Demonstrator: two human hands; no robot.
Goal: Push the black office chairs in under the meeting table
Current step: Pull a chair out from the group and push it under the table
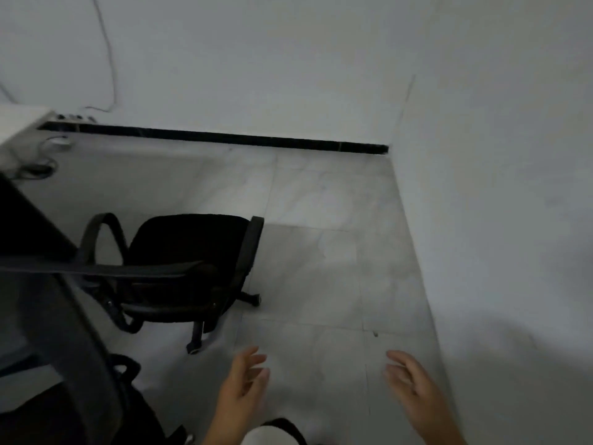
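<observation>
A black office chair (189, 252) with curved armrests stands on the floor at centre left, its seat facing away from me, partly out from the dark meeting table (29, 226) at the left edge. A second black chair (73, 380) fills the lower left, close to me, its backrest curving up across the view. My left hand (244, 383) hovers low at the centre with fingers spread, holding nothing. Further right, my right hand (414, 383) is also empty with fingers apart. Neither hand touches a chair.
Pale marble-look floor tiles (321, 268) stretch ahead to a white wall with a black skirting strip (224, 138). A second white wall (497, 220) closes the right side. A white desk corner with cables (35, 146) sits at the far left.
</observation>
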